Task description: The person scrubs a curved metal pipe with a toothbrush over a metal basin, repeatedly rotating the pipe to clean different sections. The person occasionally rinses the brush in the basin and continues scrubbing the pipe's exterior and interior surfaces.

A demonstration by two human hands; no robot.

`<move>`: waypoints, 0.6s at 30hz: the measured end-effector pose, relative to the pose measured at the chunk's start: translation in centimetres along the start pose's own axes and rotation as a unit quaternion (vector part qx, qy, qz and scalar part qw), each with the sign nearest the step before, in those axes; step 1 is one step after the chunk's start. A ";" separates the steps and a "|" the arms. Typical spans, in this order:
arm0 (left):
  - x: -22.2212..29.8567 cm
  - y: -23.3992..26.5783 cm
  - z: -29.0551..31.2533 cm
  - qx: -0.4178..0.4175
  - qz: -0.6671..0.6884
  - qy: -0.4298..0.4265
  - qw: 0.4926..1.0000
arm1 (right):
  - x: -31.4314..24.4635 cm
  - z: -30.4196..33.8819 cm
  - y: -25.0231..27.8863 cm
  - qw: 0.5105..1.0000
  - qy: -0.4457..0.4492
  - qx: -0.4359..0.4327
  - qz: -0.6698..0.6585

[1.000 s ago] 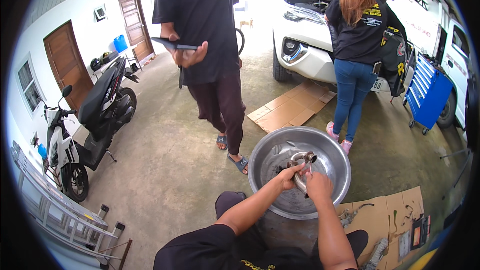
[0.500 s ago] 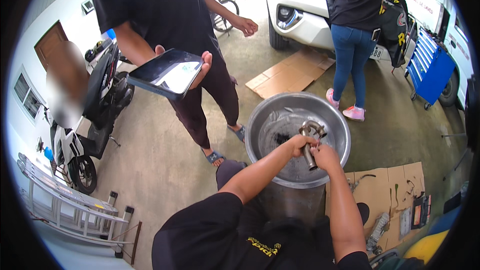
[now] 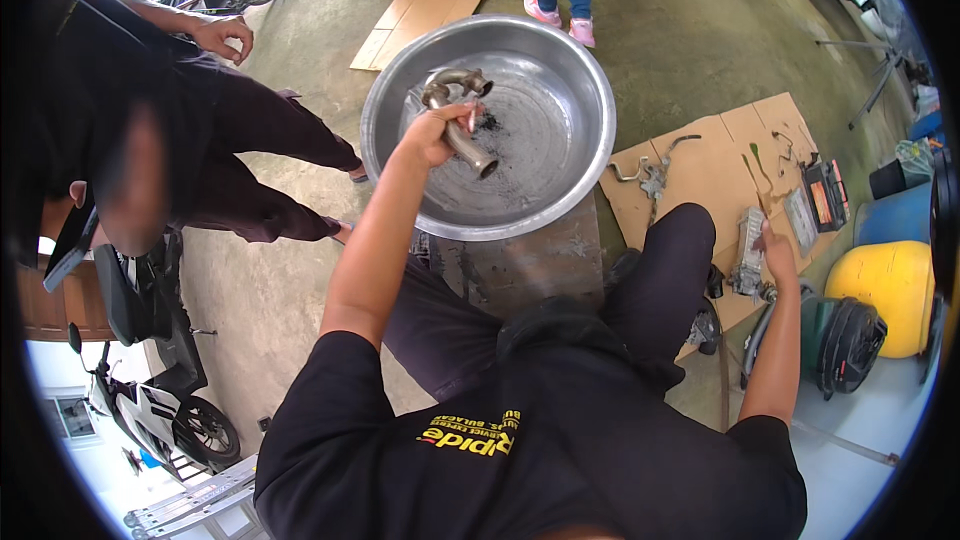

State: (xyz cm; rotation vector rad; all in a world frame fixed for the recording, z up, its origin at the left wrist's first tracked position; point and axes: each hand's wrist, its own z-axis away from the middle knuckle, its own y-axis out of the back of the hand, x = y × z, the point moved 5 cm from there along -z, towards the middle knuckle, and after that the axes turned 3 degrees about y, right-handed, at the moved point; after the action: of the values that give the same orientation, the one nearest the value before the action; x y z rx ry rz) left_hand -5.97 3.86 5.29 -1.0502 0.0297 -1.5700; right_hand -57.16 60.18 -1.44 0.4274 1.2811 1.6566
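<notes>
My left hand [image 3: 432,135] grips a bent, dirty metal pipe [image 3: 462,112] and holds it above a large round steel basin [image 3: 560,50] with dark grime on its bottom. My right hand [image 3: 777,258] is stretched far to the right. Its fingers rest on a grey metal part [image 3: 748,258] lying on a sheet of cardboard [image 3: 705,165]. Small tools and a flat black and orange box [image 3: 826,194] also lie on that cardboard. The basin stands on a stained block in front of my knees.
A person in dark clothes [image 3: 240,150] leans in at the left. Another person's feet in pink shoes [image 3: 560,16] stand beyond the basin, next to flat cardboard [image 3: 420,0]. A motorcycle [image 3: 160,390] is parked lower left. A yellow container [image 3: 885,285] sits right.
My right hand has let go of the pipe and reached out to the cardboard at the right. My left hand keeps the pipe alone. The view has tilted downward.
</notes>
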 end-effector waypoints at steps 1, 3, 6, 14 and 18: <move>0.0 -1.5 -0.5 -0.012 -0.022 -0.009 1.000 | 3.8 1.0 -0.6 0.999 -0.012 -0.027 -0.029; 0.4 -0.4 0.4 0.012 -0.060 -0.031 0.998 | 1.7 2.4 -3.2 0.976 0.064 0.064 -0.200; 1.6 5.3 0.1 0.000 -0.074 -0.006 0.997 | -2.0 5.6 -5.8 0.971 0.136 0.127 -0.151; 0.7 4.0 4.4 0.074 -0.160 -0.076 0.981 | -16.7 8.6 3.5 0.793 0.197 0.032 -0.575; 0.1 2.9 3.3 -0.005 0.022 -0.052 0.998 | -36.4 15.0 11.5 0.807 0.354 0.032 -0.472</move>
State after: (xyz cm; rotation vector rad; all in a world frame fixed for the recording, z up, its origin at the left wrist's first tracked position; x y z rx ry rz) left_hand -1.66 4.59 5.76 -1.1306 -0.0109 -1.4743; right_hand -34.15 38.03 24.25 -0.7960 1.6788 0.8792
